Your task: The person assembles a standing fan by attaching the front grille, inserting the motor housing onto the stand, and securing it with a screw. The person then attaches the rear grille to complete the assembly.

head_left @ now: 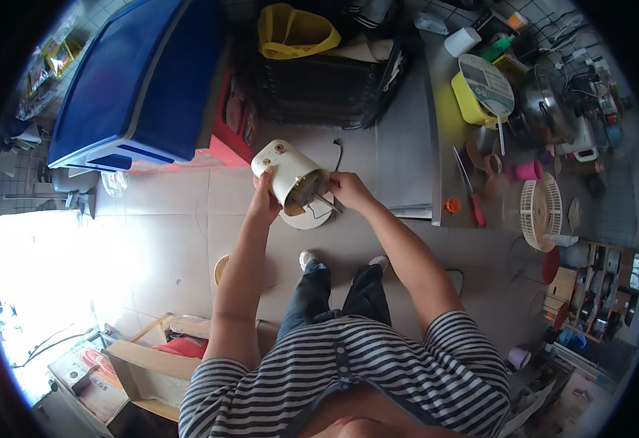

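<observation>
In the middle of the view a cream, drum-shaped appliance housing [274,166] is held tilted above the floor. Two brass-coloured fittings [273,154] sit on its upper side. Its open end faces toward me and to the right, showing a dark inside with a metal rod [328,203] and a thin wire coming out. My left hand [264,198] grips the housing from its left lower side. At the right edge of the open end, my right hand [349,191] is closed on the rim; its fingertips are partly hidden. A round white disc [306,219] is below the housing.
A steel-topped counter [443,139] on the right carries a yellow basket [471,102], a red-handled screwdriver [477,210] and a cream slatted guard [540,212]. Blue drawers [133,80] stand at the left. A wooden box [148,369] is behind my left arm.
</observation>
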`<state>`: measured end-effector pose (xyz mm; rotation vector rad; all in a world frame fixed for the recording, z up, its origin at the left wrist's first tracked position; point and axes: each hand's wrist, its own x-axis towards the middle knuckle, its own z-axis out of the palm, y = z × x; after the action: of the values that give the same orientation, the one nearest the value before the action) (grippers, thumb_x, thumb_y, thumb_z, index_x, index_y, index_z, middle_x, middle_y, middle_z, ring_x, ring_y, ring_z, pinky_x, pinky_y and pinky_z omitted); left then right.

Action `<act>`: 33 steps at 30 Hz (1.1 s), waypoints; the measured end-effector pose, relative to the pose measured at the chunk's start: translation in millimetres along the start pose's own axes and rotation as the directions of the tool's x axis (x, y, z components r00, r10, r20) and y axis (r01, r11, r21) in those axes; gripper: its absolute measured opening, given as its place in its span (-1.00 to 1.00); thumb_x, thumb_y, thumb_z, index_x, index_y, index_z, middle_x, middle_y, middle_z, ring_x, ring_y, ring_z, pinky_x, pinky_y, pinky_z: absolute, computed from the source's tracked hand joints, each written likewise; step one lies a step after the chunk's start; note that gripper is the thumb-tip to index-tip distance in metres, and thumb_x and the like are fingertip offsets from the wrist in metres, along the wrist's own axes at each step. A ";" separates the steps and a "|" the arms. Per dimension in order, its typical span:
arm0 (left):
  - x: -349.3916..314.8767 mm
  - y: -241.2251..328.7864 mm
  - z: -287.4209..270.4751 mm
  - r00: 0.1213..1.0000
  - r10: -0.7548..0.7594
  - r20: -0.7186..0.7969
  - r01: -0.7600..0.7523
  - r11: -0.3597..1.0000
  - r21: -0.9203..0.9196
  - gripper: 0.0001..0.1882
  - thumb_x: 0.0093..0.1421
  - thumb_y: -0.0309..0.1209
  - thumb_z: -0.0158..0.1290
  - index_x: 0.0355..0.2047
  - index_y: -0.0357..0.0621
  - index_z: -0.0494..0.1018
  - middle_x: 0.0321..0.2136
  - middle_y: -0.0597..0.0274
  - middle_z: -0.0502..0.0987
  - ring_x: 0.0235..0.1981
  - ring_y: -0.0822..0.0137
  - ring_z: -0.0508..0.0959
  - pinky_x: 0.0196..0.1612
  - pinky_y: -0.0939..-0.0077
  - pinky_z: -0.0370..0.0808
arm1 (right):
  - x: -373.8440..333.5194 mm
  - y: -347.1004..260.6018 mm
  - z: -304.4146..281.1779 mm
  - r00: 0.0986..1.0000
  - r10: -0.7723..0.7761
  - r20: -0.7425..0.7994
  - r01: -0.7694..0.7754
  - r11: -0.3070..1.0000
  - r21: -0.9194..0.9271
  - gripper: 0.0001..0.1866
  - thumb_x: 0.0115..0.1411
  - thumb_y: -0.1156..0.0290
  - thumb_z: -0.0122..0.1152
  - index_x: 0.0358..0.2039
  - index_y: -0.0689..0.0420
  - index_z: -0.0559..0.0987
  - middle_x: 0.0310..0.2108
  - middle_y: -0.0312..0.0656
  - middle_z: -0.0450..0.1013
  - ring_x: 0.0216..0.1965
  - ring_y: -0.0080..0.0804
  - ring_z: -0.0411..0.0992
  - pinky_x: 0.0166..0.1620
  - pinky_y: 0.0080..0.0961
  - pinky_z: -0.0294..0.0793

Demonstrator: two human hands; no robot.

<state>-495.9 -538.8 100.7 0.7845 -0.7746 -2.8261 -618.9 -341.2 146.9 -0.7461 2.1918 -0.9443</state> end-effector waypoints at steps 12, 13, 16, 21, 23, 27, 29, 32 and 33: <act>-42.3 -11.0 38.5 0.886 0.227 -0.405 -0.150 0.966 0.213 -0.06 0.10 0.00 0.15 0.24 0.32 -0.30 0.20 0.13 0.09 0.11 0.01 0.32 -0.02 -0.17 0.37 | 43.6 25.3 24.2 0.985 -0.153 -0.074 0.160 0.982 0.105 -0.77 0.16 0.27 0.06 -0.29 0.10 0.58 -0.32 -0.06 0.53 -0.27 -0.07 0.49 -0.20 -0.24 0.44; -43.2 -9.9 40.3 0.873 0.258 -0.414 -0.164 0.954 0.249 -0.04 0.08 0.00 0.17 0.24 0.32 -0.31 0.20 0.13 0.09 0.11 0.01 0.31 -0.01 -0.16 0.36 | 47.1 27.4 27.0 0.991 -0.123 -0.055 0.129 0.984 0.119 -0.77 0.15 0.26 0.06 -0.30 0.10 0.58 -0.32 -0.06 0.53 -0.27 -0.07 0.49 -0.20 -0.23 0.44; -38.3 -4.1 38.8 0.832 0.283 -0.476 -0.165 0.947 0.275 -0.17 0.04 0.02 0.18 0.18 0.35 -0.09 0.10 0.14 0.24 0.03 0.09 0.39 -0.07 -0.06 0.44 | 50.4 29.6 30.7 0.990 -0.143 -0.019 0.144 0.981 0.133 -0.77 0.13 0.25 0.07 -0.33 0.09 0.60 -0.34 -0.07 0.54 -0.27 -0.08 0.50 -0.20 -0.25 0.44; -19.7 0.6 18.9 0.913 0.358 -0.196 -0.313 0.922 0.227 -0.12 0.17 -0.05 0.09 0.28 0.19 -0.28 0.16 0.03 0.18 0.12 0.04 0.33 0.03 0.11 0.46 | 26.4 25.4 24.8 0.985 -0.171 -0.036 0.174 0.979 0.105 -0.79 0.06 0.24 0.11 -0.44 0.06 0.62 -0.48 -0.08 0.53 -0.39 -0.11 0.50 -0.27 -0.24 0.43; -11.5 -3.5 11.8 0.927 0.351 -0.129 -0.324 0.926 0.193 -0.20 0.23 -0.10 0.03 0.29 0.12 -0.22 0.16 0.05 0.19 0.17 0.05 0.29 0.10 0.11 0.42 | 15.2 21.5 21.8 0.974 -0.196 -0.111 0.203 0.977 0.062 -0.79 0.09 0.23 0.09 -0.43 0.04 0.62 -0.48 -0.10 0.53 -0.39 -0.10 0.50 -0.28 -0.20 0.45; 0.9 -4.2 4.7 0.972 0.233 -0.019 -0.231 0.970 0.073 -0.29 0.23 0.02 -0.04 0.25 -0.05 0.02 0.10 0.06 0.31 0.10 0.11 0.39 0.12 0.17 0.40 | 10.2 14.2 16.2 0.960 -0.211 -0.185 0.207 0.978 -0.038 -0.78 0.12 0.20 0.09 -0.41 0.02 0.63 -0.47 -0.10 0.53 -0.37 -0.07 0.50 -0.27 -0.15 0.47; 2.3 -2.2 5.2 0.967 0.252 -0.028 -0.247 0.960 0.133 -0.28 0.23 0.09 -0.11 0.23 -0.14 0.12 0.08 0.02 0.39 0.06 0.11 0.44 0.12 0.17 0.40 | 15.2 13.1 12.9 0.961 -0.242 -0.134 0.226 0.966 -0.123 -0.78 0.12 0.22 0.10 -0.36 0.02 0.63 -0.46 -0.11 0.54 -0.37 -0.07 0.50 -0.27 -0.19 0.47; -2.7 2.5 8.7 0.950 0.290 -0.118 -0.263 0.943 0.205 -0.30 0.23 0.05 -0.08 0.23 -0.11 0.09 0.09 0.05 0.35 0.09 0.11 0.41 0.12 0.18 0.40 | 23.6 13.7 10.6 0.965 -0.257 -0.052 0.243 0.951 -0.191 -0.78 0.12 0.22 0.10 -0.38 0.04 0.63 -0.44 -0.10 0.53 -0.34 -0.05 0.49 -0.25 -0.18 0.46; -5.6 3.0 10.5 0.933 0.348 -0.096 -0.314 0.914 0.257 -0.31 0.24 0.02 -0.07 0.24 -0.09 0.06 0.10 0.06 0.33 0.11 0.12 0.39 0.13 0.18 0.38 | 25.5 14.1 10.6 0.957 -0.287 -0.044 0.271 0.937 -0.221 -0.78 0.12 0.22 0.09 -0.39 0.05 0.62 -0.43 -0.09 0.53 -0.34 -0.05 0.49 -0.25 -0.18 0.45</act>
<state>-496.4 -535.3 112.4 0.7849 -1.1189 -2.3791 -631.0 -355.3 122.0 -1.1670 2.3184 -0.8925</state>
